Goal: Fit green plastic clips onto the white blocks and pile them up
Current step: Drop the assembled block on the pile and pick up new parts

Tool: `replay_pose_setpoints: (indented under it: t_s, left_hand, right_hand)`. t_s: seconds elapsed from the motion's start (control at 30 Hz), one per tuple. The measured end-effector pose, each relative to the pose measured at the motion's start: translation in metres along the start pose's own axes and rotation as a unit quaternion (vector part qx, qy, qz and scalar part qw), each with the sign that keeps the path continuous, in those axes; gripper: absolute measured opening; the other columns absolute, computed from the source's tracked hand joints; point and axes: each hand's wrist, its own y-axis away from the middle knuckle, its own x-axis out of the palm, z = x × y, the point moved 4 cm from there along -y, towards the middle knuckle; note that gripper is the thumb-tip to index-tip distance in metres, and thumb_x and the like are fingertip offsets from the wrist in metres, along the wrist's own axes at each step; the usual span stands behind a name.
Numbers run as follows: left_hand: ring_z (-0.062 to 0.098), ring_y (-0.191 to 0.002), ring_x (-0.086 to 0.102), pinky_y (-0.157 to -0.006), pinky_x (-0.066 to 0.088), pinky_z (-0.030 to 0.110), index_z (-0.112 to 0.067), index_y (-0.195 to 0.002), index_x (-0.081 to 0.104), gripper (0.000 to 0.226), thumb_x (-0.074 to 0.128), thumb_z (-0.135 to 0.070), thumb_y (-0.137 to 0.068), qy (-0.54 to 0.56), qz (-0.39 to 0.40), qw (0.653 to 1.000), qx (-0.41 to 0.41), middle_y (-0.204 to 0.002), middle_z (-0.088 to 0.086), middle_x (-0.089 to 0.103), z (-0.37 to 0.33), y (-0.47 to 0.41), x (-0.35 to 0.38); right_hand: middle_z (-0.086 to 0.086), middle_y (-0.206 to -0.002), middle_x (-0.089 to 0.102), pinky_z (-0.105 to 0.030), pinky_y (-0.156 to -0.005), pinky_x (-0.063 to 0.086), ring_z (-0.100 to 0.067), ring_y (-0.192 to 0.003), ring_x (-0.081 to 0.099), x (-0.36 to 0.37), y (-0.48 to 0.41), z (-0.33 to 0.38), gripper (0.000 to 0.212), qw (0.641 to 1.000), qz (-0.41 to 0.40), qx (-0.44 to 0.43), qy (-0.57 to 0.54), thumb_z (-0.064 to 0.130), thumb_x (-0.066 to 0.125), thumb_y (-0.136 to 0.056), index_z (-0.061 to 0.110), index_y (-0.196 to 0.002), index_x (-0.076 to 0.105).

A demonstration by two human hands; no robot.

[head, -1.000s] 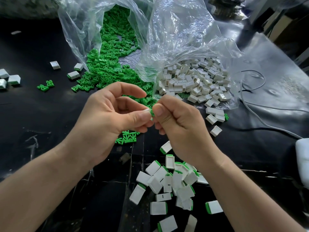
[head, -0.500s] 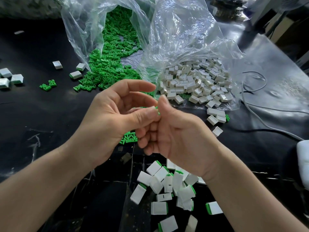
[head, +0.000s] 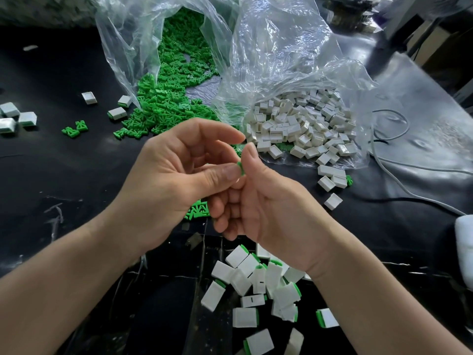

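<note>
Green clip (head: 239,167) sits between thumb tips — left hand (head: 166,180), right hand (head: 276,208) both pinching it

Single view, head-mounted, wide-angle. It faces forward and steeply down onto the black worktop (head: 51,175) at close range. The left hand (head: 166,180) and right hand (head: 276,208) sit at frame centre; forearms (head: 76,290) enter from the near edge. Plastic bags (head: 281,60) occupy the far side.

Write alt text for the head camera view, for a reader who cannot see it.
A person's left hand and right hand pinch a small green clip between their thumbs above a black table. Nearer lies a pile of clipped white blocks; behind, clear bags spill loose green clips and bare white blocks.
</note>
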Motion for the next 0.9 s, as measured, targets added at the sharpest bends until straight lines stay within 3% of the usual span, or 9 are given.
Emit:
replay_pose_setpoints:
  t_s: [0.27,0.4,0.5,0.7,0.8,0.83,0.9]
  left_hand:
    - [0.016,-0.052,0.056,-0.047,0.050,0.022,-0.027,-0.086,0.070,0.025,0.067,-0.017,-0.063,0.011,0.003,1.000,-0.005,-0.069,-0.003,0.065,-0.0009,0.0010,0.0010]
    - [0.015,-0.051,0.059,-0.047,0.051,0.022,-0.023,-0.093,0.068,0.031,0.069,-0.012,-0.064,0.014,0.012,1.000,-0.009,-0.072,0.000,0.066,0.0001,0.0012,0.0011]
    - [0.018,-0.049,0.060,-0.045,0.051,0.028,-0.020,-0.098,0.064,0.041,0.077,-0.009,-0.061,0.018,-0.001,1.000,-0.016,-0.071,0.003,0.065,0.0007,0.0001,0.0011]
    - [0.019,-0.052,0.062,-0.047,0.053,0.034,-0.019,-0.103,0.060,0.053,0.080,-0.007,-0.056,0.006,-0.010,1.000,-0.015,-0.071,0.004,0.065,0.0019,0.0000,0.0012]
    - [0.017,-0.054,0.063,-0.050,0.053,0.030,-0.019,-0.104,0.059,0.045,0.071,-0.011,-0.061,-0.007,-0.019,1.000,-0.024,-0.071,0.002,0.067,0.0033,-0.0004,0.0002]
    - [0.018,-0.053,0.063,-0.049,0.053,0.030,-0.018,-0.103,0.058,0.044,0.070,-0.012,-0.061,-0.004,-0.020,0.999,-0.029,-0.071,0.002,0.067,0.0037,-0.0005,0.0002]
    - [0.020,-0.052,0.063,-0.048,0.052,0.030,-0.018,-0.103,0.059,0.044,0.070,-0.014,-0.060,0.007,-0.019,0.999,-0.040,-0.070,0.002,0.067,0.0040,-0.0004,0.0003]
  right_hand:
    - [0.000,-0.064,0.053,-0.022,-0.055,0.038,-0.011,-0.056,0.050,0.0002,0.0017,0.0006,0.062,1.000,-0.003,0.003,0.009,0.059,0.031,-0.076,0.006,-0.104,0.051]
    - [0.001,-0.060,0.049,-0.021,-0.052,0.036,-0.010,-0.052,0.045,0.0001,0.0026,-0.0001,0.056,1.000,-0.024,0.004,0.016,0.056,0.033,-0.073,0.006,-0.089,0.051]
    - [0.004,-0.056,0.045,-0.021,-0.052,0.033,-0.010,-0.052,0.039,0.0011,0.0029,0.0014,0.042,0.999,-0.040,-0.017,0.004,0.052,0.036,-0.073,0.017,-0.078,0.057]
    - [0.005,-0.056,0.042,-0.021,-0.051,0.032,-0.009,-0.051,0.036,-0.0032,0.0033,0.0002,0.046,0.996,-0.073,-0.033,0.025,0.053,0.042,-0.067,0.012,-0.082,0.055]
    - [0.004,-0.055,0.041,-0.021,-0.050,0.031,-0.010,-0.050,0.035,-0.0025,0.0027,-0.0008,0.039,0.996,-0.074,-0.038,0.012,0.051,0.043,-0.070,0.014,-0.074,0.054]
    - [0.004,-0.056,0.041,-0.022,-0.051,0.031,-0.010,-0.050,0.035,-0.0021,0.0024,-0.0012,0.039,0.997,-0.070,-0.035,0.009,0.051,0.042,-0.071,0.015,-0.074,0.057]
    - [0.004,-0.057,0.040,-0.023,-0.053,0.029,-0.009,-0.051,0.035,-0.0019,0.0014,-0.0017,0.048,0.998,-0.051,-0.019,0.010,0.052,0.038,-0.074,0.015,-0.092,0.062]
